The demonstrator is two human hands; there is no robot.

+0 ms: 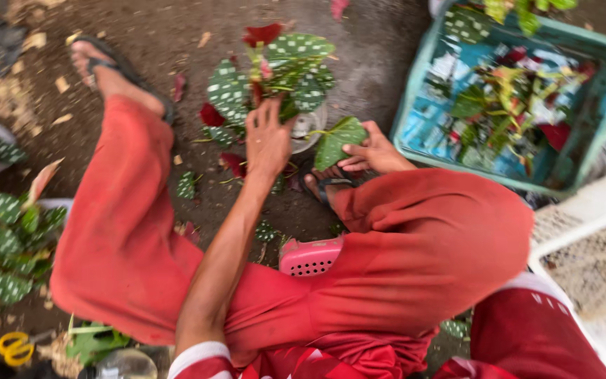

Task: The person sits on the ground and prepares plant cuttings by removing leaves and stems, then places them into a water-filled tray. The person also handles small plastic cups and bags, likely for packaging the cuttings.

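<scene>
Two hands are working near the top middle of the frame. I am reaching my left hand [268, 140] up into a spotted plant [275, 74], fingers closing around its stems just below the foliage; the leaves are broad, pointed and green with pale dots, red on their undersides. I am pinching one loose leaf [338, 140] with my right hand [373, 153], thumb and fingertips pressing on its lower edge; it is flat, heart-like and dotted like the others. Both are sitting just above my crossed knees, the loose leaf to the right of the plant, beside a clear round pot [308, 126] that is partly hidden behind the leaves.

I am sitting in loose red trousers [135, 238], the cloth soft and folded, with one dark sandal [117, 70] showing at upper left and another under my right hand. One pink plastic stool [311, 257] with a perforated side is peeking out at centre, hemmed in by my legs.

One teal crate [604, 77] with straight rigid walls is filling the upper right, crowded with cuttings. A second spotted plant [5, 245] is crowding the left edge. One pair of yellow-handled scissors [14, 347] is lying at lower left. Dark soil [373, 56], strewn with fallen leaves, is leaving open room between the plant and the crate.
</scene>
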